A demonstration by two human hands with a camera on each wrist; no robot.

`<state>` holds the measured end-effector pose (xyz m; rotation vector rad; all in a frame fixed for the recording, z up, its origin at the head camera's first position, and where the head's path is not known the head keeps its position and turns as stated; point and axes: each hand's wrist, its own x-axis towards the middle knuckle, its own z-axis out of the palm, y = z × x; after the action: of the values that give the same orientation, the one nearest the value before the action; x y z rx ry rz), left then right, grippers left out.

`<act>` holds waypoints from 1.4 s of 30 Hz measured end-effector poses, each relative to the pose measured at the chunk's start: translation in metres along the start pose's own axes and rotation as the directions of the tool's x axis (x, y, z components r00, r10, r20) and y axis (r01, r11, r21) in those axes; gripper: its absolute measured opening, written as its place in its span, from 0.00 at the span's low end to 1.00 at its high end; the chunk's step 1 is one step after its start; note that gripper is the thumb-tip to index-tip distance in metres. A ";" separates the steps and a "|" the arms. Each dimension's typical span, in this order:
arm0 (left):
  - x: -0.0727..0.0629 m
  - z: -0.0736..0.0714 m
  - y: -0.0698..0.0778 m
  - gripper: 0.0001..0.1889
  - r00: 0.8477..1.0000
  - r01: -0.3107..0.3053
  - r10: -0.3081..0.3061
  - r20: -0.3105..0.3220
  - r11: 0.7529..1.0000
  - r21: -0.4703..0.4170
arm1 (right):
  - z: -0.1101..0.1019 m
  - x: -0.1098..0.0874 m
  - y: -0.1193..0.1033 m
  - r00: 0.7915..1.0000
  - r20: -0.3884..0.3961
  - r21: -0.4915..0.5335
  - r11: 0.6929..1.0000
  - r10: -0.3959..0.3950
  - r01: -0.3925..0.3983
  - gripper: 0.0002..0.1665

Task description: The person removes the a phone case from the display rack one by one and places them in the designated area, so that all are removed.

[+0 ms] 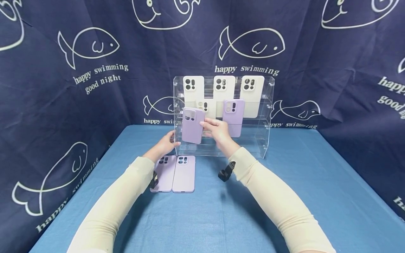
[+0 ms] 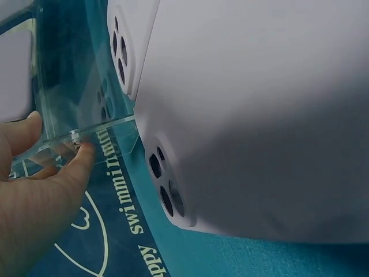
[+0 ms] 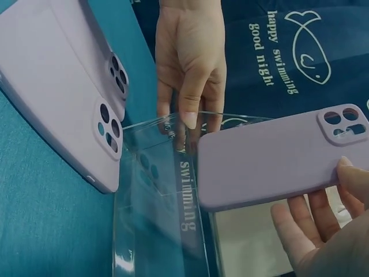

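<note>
Fingers of the right hand (image 1: 219,132) pinch a lilac rectangular phone case (image 1: 193,128) before a clear acrylic tiered stand (image 1: 248,142); the left hand (image 1: 165,144) grips the stand's left edge. Blue cloth-covered bench (image 1: 209,218) beneath. Navy fabric backdrop (image 1: 177,52), white lettering (image 1: 226,69): "happy swimming", "good night".

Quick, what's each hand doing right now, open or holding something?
Left hand: closed, gripping the clear stand by its side.
Right hand: closed, holding a purple phone case by its edge.
</note>
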<state>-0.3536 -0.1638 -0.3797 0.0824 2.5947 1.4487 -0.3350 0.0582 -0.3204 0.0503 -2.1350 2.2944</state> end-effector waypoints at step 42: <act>-0.001 0.001 0.000 0.38 1.000 -0.021 0.021 -0.004 0.999 -0.028 | -0.049 -0.033 0.026 0.935 0.288 -0.094 0.978 0.207 -0.187 0.26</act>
<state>-0.3526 -0.1624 -0.3800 0.1034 2.5825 1.4935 -0.3040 0.1059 -0.3506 0.2025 -2.4615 2.4600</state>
